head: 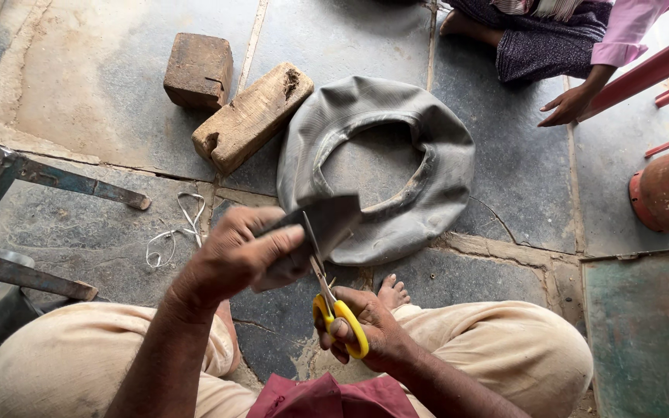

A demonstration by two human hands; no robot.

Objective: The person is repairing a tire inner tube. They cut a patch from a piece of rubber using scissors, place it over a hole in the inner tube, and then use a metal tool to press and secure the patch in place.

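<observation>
1. The left hand (234,251) is closed around a grey rubber piece (323,220) and holds it up above the stone floor (102,85), in front of the person's crossed legs.
2. The right hand (369,329) grips the yellow-handled scissors (333,298), fingers through the loops; the blades point up and meet the lower edge of the rubber piece.
3. Just behind the hands, a deflated grey inner tube (427,166) lies flat on the floor.
4. Two wooden blocks (230,97) lie left of the tube, and a white string (176,232) lies near the left hand.
5. Another person's hand (567,107) rests on the floor at the upper right, well apart.
</observation>
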